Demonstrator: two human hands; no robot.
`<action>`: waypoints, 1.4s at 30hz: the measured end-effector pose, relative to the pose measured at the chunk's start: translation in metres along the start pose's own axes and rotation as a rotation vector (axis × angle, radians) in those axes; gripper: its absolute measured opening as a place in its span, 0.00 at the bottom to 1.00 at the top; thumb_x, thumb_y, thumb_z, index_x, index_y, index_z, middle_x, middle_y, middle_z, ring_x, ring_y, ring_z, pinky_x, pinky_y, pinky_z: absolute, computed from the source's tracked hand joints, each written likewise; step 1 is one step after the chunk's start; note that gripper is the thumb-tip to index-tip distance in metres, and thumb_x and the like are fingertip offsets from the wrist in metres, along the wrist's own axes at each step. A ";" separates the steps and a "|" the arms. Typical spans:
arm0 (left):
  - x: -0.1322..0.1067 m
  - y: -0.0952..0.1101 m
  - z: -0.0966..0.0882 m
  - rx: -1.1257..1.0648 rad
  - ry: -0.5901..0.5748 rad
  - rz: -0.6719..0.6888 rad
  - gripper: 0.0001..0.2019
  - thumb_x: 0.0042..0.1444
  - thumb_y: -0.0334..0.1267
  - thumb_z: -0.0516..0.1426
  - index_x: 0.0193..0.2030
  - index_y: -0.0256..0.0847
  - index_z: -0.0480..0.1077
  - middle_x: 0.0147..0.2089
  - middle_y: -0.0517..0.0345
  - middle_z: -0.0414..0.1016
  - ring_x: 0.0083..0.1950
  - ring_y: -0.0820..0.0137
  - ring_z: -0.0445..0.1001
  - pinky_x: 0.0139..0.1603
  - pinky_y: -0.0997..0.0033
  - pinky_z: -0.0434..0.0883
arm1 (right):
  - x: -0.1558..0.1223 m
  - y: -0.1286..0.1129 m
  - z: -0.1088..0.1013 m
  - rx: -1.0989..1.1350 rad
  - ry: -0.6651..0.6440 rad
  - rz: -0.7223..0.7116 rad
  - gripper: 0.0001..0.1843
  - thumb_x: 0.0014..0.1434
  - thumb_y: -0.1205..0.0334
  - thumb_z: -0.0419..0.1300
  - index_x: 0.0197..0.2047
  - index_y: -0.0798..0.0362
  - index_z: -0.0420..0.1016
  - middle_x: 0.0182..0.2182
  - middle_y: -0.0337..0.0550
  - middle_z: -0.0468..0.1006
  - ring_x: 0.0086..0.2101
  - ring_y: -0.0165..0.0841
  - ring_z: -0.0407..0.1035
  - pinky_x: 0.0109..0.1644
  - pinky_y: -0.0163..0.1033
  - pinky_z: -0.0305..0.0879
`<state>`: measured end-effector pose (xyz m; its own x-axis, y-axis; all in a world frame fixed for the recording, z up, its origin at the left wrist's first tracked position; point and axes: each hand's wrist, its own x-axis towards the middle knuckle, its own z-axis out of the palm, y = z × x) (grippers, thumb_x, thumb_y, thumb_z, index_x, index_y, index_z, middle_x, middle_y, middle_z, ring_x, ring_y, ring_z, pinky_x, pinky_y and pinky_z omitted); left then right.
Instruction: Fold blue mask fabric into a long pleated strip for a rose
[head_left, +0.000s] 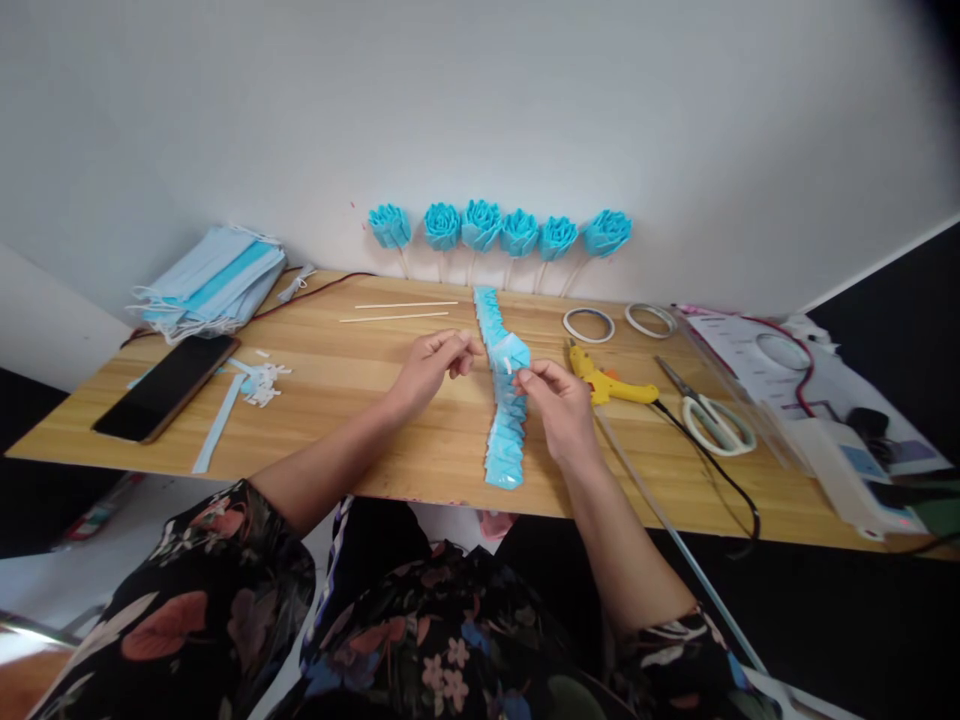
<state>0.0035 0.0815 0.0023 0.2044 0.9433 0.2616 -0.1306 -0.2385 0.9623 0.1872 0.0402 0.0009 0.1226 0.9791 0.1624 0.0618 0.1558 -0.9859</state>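
Down the middle of the table runs a strip of overlapping pleated blue petal pieces [506, 455]. Above its middle, my right hand [561, 405] pinches the edge of a light blue folded petal [514, 350]. A small white bit, perhaps backing paper, sticks out from this petal near my thumb. Just left of the strip is my left hand [435, 368], its fingers curled together and thumb against the forefinger. Whatever lies between those fingertips, if anything, is too small to make out. Finished blue flowers [481, 225] on thin sticks lean against the wall behind.
Two thin sticks [397, 312] lie at the back. Tape rolls [589, 325], a yellow glue gun [615, 388] and scissors [712, 420] are on the right. Leftward are a phone [166, 388], stacked face masks [210, 280] and white paper scraps [262, 383].
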 end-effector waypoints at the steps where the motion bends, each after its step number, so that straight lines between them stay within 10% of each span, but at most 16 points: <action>1: 0.001 -0.001 -0.001 0.005 -0.008 -0.015 0.15 0.59 0.50 0.58 0.31 0.39 0.75 0.23 0.61 0.68 0.25 0.76 0.63 0.26 0.74 0.61 | 0.000 0.000 0.000 0.001 -0.009 0.000 0.10 0.51 0.53 0.65 0.27 0.50 0.75 0.25 0.37 0.74 0.27 0.30 0.66 0.32 0.35 0.64; 12: 0.002 0.008 -0.007 0.022 -0.218 -0.118 0.14 0.54 0.49 0.63 0.34 0.38 0.76 0.30 0.58 0.75 0.30 0.75 0.68 0.33 0.74 0.66 | -0.001 0.001 0.000 -0.125 -0.121 -0.050 0.10 0.54 0.54 0.64 0.27 0.51 0.75 0.23 0.36 0.72 0.26 0.29 0.64 0.29 0.35 0.61; 28: -0.003 0.003 0.002 0.106 -0.156 -0.029 0.11 0.56 0.44 0.61 0.29 0.39 0.72 0.28 0.61 0.72 0.29 0.76 0.67 0.33 0.72 0.66 | -0.004 -0.001 0.004 -0.160 -0.214 -0.060 0.14 0.53 0.52 0.65 0.40 0.50 0.75 0.32 0.38 0.77 0.34 0.32 0.70 0.41 0.39 0.66; 42: -0.006 0.007 0.005 -0.012 -0.233 -0.195 0.17 0.57 0.50 0.59 0.28 0.37 0.71 0.27 0.59 0.71 0.28 0.76 0.64 0.32 0.72 0.63 | -0.005 -0.004 0.003 -0.250 -0.126 -0.107 0.09 0.55 0.55 0.60 0.28 0.51 0.69 0.24 0.36 0.69 0.27 0.29 0.61 0.32 0.35 0.58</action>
<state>0.0061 0.0729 0.0079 0.4438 0.8922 0.0837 -0.0782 -0.0544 0.9954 0.1837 0.0355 0.0039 -0.0211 0.9698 0.2430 0.3116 0.2373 -0.9201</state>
